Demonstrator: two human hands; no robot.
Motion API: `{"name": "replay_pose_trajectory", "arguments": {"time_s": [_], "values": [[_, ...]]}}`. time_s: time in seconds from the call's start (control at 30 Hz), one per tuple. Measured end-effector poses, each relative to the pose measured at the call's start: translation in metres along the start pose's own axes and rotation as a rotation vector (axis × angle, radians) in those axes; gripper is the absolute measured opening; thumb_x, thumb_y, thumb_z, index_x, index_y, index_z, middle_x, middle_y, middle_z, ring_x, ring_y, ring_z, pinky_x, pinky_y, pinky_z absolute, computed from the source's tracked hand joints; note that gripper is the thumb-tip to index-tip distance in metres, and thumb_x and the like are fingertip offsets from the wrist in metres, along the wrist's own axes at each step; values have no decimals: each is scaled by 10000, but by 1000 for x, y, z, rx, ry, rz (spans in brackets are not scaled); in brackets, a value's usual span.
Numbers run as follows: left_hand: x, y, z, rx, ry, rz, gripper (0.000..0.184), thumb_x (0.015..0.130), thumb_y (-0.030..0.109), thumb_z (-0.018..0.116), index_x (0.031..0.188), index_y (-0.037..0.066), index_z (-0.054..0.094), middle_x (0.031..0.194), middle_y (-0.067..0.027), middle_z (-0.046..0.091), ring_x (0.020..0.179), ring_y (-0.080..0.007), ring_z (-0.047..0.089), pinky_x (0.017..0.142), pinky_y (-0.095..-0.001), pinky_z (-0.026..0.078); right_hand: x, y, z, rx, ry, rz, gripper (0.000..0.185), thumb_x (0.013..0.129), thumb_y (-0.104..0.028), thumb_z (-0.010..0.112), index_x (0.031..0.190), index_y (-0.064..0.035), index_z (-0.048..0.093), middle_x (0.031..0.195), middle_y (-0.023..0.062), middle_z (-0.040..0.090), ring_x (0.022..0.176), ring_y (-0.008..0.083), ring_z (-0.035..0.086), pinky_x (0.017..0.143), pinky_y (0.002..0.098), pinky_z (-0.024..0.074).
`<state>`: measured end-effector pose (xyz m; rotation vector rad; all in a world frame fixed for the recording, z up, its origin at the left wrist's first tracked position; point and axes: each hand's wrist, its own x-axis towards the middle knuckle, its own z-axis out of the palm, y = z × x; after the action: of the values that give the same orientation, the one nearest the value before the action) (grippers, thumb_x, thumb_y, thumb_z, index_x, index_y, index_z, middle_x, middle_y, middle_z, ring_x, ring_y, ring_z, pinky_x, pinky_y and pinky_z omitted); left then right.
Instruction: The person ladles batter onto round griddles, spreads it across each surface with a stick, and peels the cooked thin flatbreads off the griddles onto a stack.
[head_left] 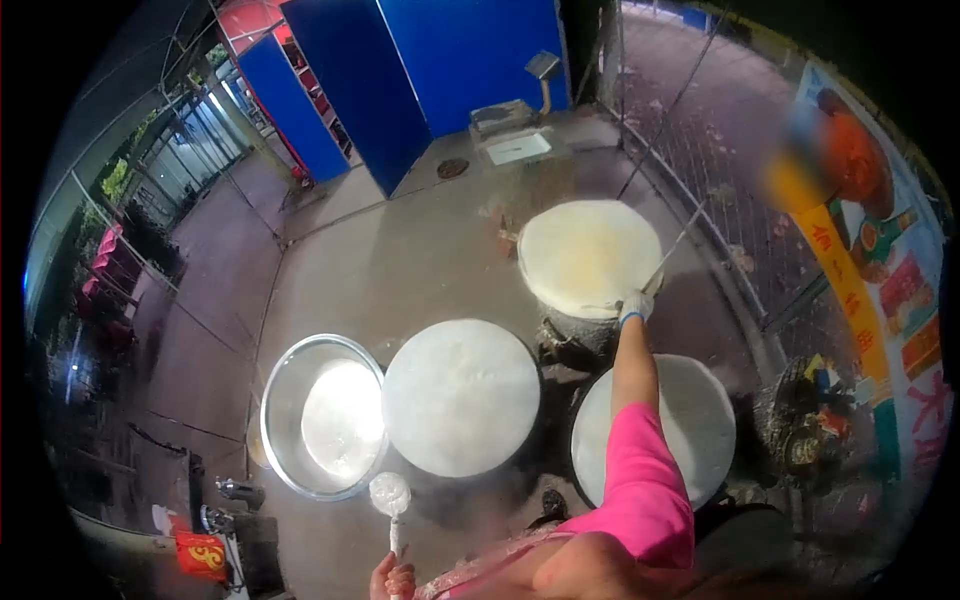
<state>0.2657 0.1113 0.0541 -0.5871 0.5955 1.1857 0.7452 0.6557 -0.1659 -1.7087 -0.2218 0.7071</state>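
Observation:
My left hand (393, 580) is closed around the handle of a ladle (390, 494), its bowl coated with white batter. Just beyond the ladle is a wide metal basin (275, 415) with white batter (343, 420) in it. My right hand (636, 305), in a white glove, reaches to the near edge of a large round pancake (590, 250) on the far griddle (575, 305). A long thin tool (677, 243) seems to extend from its closed fingers; its lower end is hidden. Dark bits lie beside the glove at the pancake's edge.
One pale round griddle (462, 398) stands beside the basin. Another round griddle (700, 420) lies under my outstretched right arm. A wire fence (690, 130) and a printed banner (880, 250) are at the right; blue panels (470, 60) stand at the back.

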Motion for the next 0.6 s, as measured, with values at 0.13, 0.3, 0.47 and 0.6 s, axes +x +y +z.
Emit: {"name": "replay_pose_trajectory", "arguments": {"time_s": [0.13,0.3,0.47,0.6], "values": [[-10,-6,5,17,29,50,264,897,215,456,669,93,404,526,38,326,400,-19,294,335,-169,260,-1,2,-14,-298,-36,-115,384,755,-309,571,884,50,614,883,246,617,781,344,620,612,416,484],[-35,-2,6,61,101,77,243,903,192,453,686,89,417,540,42,325,412,-12,299,340,-162,263,-94,-59,-103,-731,24,-558,425,755,-366,600,896,35,585,794,228,609,725,350,604,667,414,463],[-37,41,-15,140,167,-54,242,889,190,491,675,104,420,542,55,323,404,-8,292,335,-145,238,-214,-33,-229,-651,-315,-387,364,779,-350,581,872,1,582,603,103,573,470,185,554,472,340,445],[-29,99,-31,233,299,-246,313,892,318,459,734,48,467,475,30,335,332,-40,274,279,-170,238,-341,44,-340,-732,-270,-414,346,795,-338,563,897,-9,587,657,150,598,572,251,591,540,395,461]]}}
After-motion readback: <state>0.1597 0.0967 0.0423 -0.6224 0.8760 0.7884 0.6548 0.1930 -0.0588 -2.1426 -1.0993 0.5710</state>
